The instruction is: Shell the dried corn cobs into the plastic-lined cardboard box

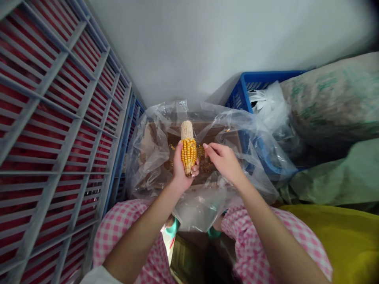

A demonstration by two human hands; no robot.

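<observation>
Your left hand (179, 173) is wrapped around a yellow ear of corn (188, 154), fingers and thumb closed on its lower part. The ear stands roughly lengthwise in your view; its upper end is a pale, bare cob, while rows of yellow kernels cover most of the part below. You have it above a brown cardboard box (233, 138) lined with a clear plastic sheet (195, 209), whose crumpled edges spread over the sides.

Your right hand (224, 161) is just to the right of the ear, apart from it, with the fingers curled and the thumb close to the index finger; you cannot tell from here whether anything is pinched between them. Loose yellow kernels (200, 151) lie in the box below your hands.

Your knees, in pink-and-white checked trousers (121, 225), flank the near side of the box. To your left rises a grey slatted plastic crate (80, 114) with red showing through its gaps. On your right, a blue plastic crate (245, 98) holds a white plastic bag (274, 104), and a bulky pale sack with green markings (334, 98) is beside that bag.
</observation>
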